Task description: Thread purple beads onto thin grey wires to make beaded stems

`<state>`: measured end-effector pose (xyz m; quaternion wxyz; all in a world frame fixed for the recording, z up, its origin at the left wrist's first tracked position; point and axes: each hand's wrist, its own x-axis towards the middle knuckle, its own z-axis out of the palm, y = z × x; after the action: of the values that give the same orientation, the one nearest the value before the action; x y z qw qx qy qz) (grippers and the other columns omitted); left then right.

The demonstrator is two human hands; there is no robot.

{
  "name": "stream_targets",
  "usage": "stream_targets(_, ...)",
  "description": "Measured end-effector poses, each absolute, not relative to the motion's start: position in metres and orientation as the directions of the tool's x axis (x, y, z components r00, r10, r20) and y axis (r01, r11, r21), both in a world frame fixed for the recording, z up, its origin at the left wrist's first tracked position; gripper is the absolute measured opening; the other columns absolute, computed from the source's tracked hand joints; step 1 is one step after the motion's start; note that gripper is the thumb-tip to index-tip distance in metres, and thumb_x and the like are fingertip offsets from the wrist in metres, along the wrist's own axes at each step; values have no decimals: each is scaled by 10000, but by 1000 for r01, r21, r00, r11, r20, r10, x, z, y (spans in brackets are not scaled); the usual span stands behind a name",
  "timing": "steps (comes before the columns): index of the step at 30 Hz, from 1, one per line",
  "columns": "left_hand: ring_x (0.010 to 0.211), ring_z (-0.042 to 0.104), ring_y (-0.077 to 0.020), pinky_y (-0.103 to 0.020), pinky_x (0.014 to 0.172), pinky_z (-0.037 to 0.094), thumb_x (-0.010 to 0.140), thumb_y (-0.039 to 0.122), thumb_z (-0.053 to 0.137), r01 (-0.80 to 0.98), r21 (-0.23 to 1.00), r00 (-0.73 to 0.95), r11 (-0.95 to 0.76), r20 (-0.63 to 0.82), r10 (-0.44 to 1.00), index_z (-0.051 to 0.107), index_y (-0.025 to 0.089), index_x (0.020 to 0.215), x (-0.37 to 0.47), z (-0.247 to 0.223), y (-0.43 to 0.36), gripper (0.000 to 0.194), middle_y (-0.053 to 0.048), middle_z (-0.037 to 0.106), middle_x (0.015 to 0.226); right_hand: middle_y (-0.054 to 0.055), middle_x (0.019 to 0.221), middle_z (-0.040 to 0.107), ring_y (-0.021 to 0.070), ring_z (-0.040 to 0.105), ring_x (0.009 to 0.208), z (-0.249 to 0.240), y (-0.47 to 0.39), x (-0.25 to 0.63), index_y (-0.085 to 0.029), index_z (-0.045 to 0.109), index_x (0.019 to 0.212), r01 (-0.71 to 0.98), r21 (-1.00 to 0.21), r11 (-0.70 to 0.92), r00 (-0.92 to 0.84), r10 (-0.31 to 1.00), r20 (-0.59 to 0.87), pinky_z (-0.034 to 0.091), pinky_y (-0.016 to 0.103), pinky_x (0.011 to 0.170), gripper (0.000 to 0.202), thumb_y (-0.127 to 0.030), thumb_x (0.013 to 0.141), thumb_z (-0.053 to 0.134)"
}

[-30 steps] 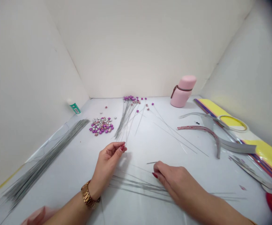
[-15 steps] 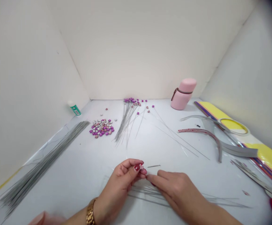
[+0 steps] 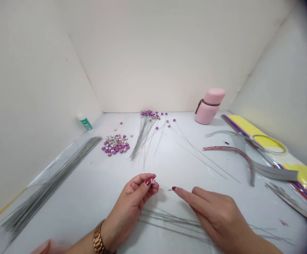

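Observation:
Between the thumb and fingers of my left hand is a small pink and white paper star, held above the table. To its right, my right hand has its index fingertip on a short, thin metal needle. Only the needle's left end shows; the thumb is hidden beneath the hand. A faint thin line runs between the star and the needle, and I cannot tell what it is. Several loose grey wires lie under and between both hands.
At left lie a long bundle of grey wires and a glue stick. Beyond my hands are a pile of paper stars and star-tipped wires. A pink flask, paper strips, a tape roll and coloured sheets occupy the right.
My right hand has moved away from the star, rightward, and its fingertip now covers part of the needle that lay uncovered on the table. My left hand, still holding the star, has shifted slightly left.

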<state>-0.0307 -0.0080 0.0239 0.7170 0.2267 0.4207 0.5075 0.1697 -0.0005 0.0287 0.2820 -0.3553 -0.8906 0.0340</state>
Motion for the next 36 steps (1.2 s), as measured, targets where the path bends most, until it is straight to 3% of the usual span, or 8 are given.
stream_targets(7, 798, 567, -125, -239, 795, 411, 742, 253, 592, -415, 838, 78, 354, -355, 932, 621, 170, 889, -32, 23, -8, 171, -31, 627, 806, -7, 523, 503, 87, 482, 414, 28, 0, 170, -156, 589, 1049, 618, -259, 742, -589, 655, 472, 368, 172, 412, 338, -93, 835, 334)
stream_targets(13, 774, 576, -156, -241, 723, 432, 730, 267, 593, 2, 989, 29, 146, -146, 989, 651, 190, 835, -35, 24, -7, 143, -31, 652, 789, 0, 531, 510, 96, 491, 433, 25, -2, 169, -141, 583, 1032, 635, -261, 727, -596, 676, 433, 361, 188, 429, 315, -85, 828, 351)
stream_targets(17, 775, 600, -176, -255, 724, 448, 745, 245, 572, 235, 972, 124, -15, -15, 992, 668, 194, 797, -33, 25, -12, 119, -50, 675, 815, -8, 530, 529, 98, 503, 447, 23, -6, 165, -152, 586, 969, 620, -290, 729, -596, 678, 430, 352, 194, 443, 263, -102, 839, 363)
stream_targets(20, 750, 611, -171, -248, 705, 460, 748, 241, 569, 308, 949, 168, -59, 7, 986, 671, 196, 783, -31, 26, -16, 117, -49, 685, 796, -6, 549, 551, 103, 515, 468, 22, -8, 164, -155, 574, 950, 589, -323, 740, -610, 670, 423, 349, 203, 461, 263, -78, 829, 354)
stream_targets(25, 722, 611, -168, -239, 679, 463, 745, 271, 568, 335, 942, 162, -15, -42, 986, 667, 188, 757, -28, 27, -16, 129, -46, 683, 764, -12, 524, 542, 106, 500, 447, 19, -9, 162, -166, 569, 906, 596, -300, 745, -617, 664, 422, 322, 216, 448, 260, -85, 841, 331)
stream_targets(30, 754, 592, -167, -234, 687, 456, 742, 299, 564, 191, 977, 148, 99, -128, 981, 640, 182, 809, -31, 22, -8, 155, -41, 664, 794, -4, 577, 581, 104, 553, 493, 18, -3, 161, -175, 554, 949, 639, -288, 713, -605, 697, 385, 380, 188, 482, 228, -171, 875, 338)
stream_targets(33, 751, 574, -151, -218, 684, 447, 720, 322, 588, 93, 987, -53, 134, -129, 990, 622, 179, 831, -44, 16, 4, 184, -24, 645, 769, 14, 620, 611, 119, 588, 544, 21, 7, 169, -180, 560, 943, 705, -240, 667, -546, 727, 417, 419, 191, 511, 232, -211, 881, 338)
stream_targets(36, 829, 554, -142, -221, 757, 426, 724, 329, 584, -14, 998, -298, 61, -62, 953, 584, 197, 933, -61, 13, 18, 247, -13, 628, 840, 17, 666, 639, 128, 609, 592, 25, 21, 183, -209, 583, 883, 767, -229, 600, -477, 771, 423, 445, 202, 537, 245, -222, 873, 339)
